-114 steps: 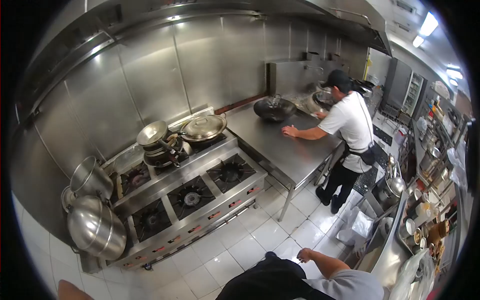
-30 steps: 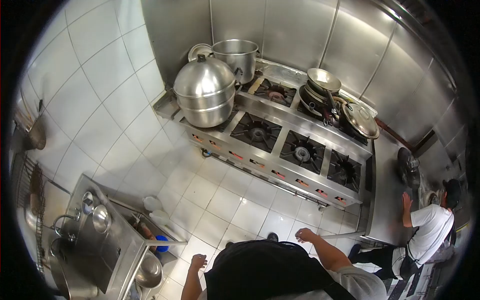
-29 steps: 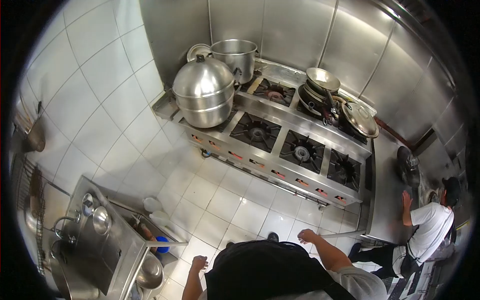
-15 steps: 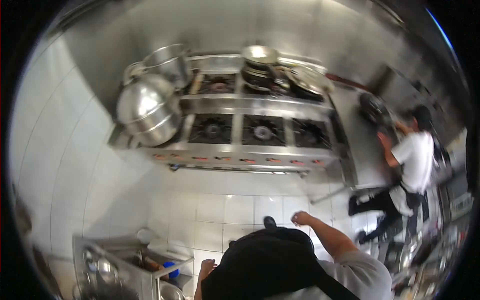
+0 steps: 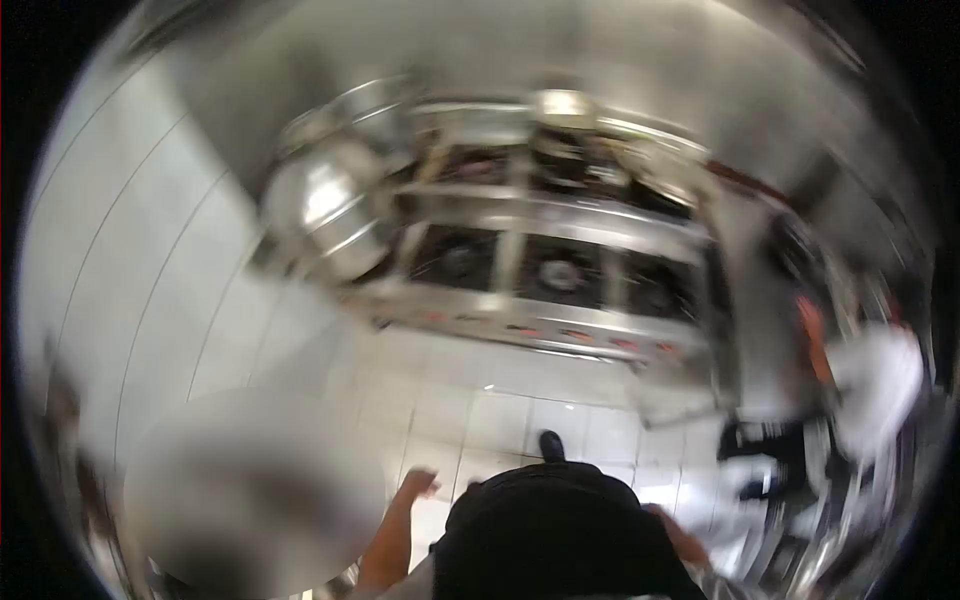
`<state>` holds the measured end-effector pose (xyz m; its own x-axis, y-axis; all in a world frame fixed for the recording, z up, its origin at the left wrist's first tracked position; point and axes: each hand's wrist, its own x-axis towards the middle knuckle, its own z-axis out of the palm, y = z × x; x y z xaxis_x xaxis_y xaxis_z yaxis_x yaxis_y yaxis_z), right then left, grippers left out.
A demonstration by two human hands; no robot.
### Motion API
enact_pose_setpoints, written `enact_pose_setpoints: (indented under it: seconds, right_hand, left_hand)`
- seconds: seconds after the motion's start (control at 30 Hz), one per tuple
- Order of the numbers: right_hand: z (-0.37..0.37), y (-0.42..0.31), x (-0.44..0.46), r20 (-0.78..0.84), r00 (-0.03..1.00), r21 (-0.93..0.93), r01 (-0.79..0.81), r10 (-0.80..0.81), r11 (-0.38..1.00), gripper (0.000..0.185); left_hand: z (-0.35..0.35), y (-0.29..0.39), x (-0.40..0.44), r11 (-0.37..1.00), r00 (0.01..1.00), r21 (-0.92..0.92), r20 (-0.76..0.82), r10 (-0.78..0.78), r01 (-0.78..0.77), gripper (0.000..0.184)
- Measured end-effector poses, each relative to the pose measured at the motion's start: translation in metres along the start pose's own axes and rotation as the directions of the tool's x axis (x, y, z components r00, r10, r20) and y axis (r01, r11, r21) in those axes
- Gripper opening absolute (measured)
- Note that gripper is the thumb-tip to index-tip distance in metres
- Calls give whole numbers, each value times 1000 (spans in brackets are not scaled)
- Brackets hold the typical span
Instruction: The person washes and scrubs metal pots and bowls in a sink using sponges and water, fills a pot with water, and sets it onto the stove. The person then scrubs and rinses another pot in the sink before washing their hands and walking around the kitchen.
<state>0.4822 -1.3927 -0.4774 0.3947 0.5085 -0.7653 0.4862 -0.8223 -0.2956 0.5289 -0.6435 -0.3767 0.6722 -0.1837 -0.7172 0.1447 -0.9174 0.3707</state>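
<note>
My left hand (image 5: pixel 421 482) hangs over the tiled floor (image 5: pixel 480 425), in front of my body and nearest to my dark apron (image 5: pixel 555 530). Its fingers look loosely curled, and I see nothing in them. On the other side of the apron, my right hand (image 5: pixel 657 515) is low and mostly hidden; its fingers are smeared by motion. Neither hand touches any kitchen item that I can make out. Ahead of me stands a steel gas range (image 5: pixel 500 318), out of reach of both hands.
Large metal pots (image 5: pixel 325 200) stand at the range's left end, and pans (image 5: pixel 570 140) at the back. A co-worker in a white shirt (image 5: pixel 875 385) is by the counter on the right. A big pale rounded shape (image 5: pixel 250 470), too blurred to name, fills the lower left.
My view has shifted, so the range sits further right and tilted. My left hand has come forward, and my right hand has drawn back. The pale rounded shape now covers the shelf at lower left.
</note>
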Motion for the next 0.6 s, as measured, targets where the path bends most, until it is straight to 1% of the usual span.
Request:
enact_pose_setpoints:
  seconds: [0.03,0.07,0.1,0.13,0.17,0.2,0.23,0.27,0.3,0.33,0.37,0.4,0.43,0.5,0.53,0.57,0.6]
  right_hand:
    - [-40,-1,-15,-12,999,3,37,-37,999,14]
    - [-77,8,-19,-5,997,3,71,-71,997,14]
    - [-114,17,-16,9,996,1,94,-94,996,14]
    - [-148,28,-10,23,994,-1,110,-110,994,14]
    - [-183,36,-2,41,992,2,118,-118,993,14]
    - [-215,47,12,51,993,33,104,-105,994,15]
    - [-246,56,25,59,997,131,48,-57,990,15]
    - [-274,70,36,86,995,342,-74,48,937,15]
    - [-300,83,48,131,976,623,-216,172,752,15]
    - [-326,93,58,171,950,809,-286,261,513,16]
    - [-353,101,68,183,938,894,-283,295,348,16]
    - [-377,108,80,180,936,929,-263,301,260,16]
    - [-398,111,93,168,941,943,-241,295,232,17]
    - [-443,104,117,139,954,950,-205,266,237,17]
    - [-462,91,135,133,964,944,-194,231,267,18]
    - [-481,77,146,129,972,939,-184,199,292,18]
    - [-495,60,165,134,980,925,-178,149,335,19]
  left_hand:
    - [-34,43,-14,989,999,142,45,-31,24,41]
    - [-17,38,5,956,990,289,-106,89,-55,47]
    - [-10,45,16,941,916,308,-322,239,-137,38]
    - [-31,80,1,941,882,313,-400,251,-126,33]
    - [-12,78,22,945,746,285,-593,304,-159,29]
    - [-27,105,12,941,703,303,-638,316,-149,30]
    - [-51,140,-10,954,825,-275,-562,-60,-118,29]
    - [-64,163,-26,856,844,-514,-484,-230,-61,29]
    - [-66,177,-32,699,855,-715,-373,-361,-17,29]
    - [-56,180,-35,682,837,-732,-380,-395,-11,29]
    - [-40,179,-38,718,781,-696,-445,-438,6,29]
    - [-24,179,-44,749,715,-662,-505,-483,38,29]
    - [-13,176,-57,727,693,-685,-502,-518,48,29]
    - [12,165,-93,637,629,-762,-441,-640,114,32]
    - [47,144,-99,551,604,-832,-475,-640,-72,30]
    - [80,122,-104,453,571,-852,-515,-639,-262,29]
    - [78,124,-127,107,491,-910,-311,-814,-400,28]
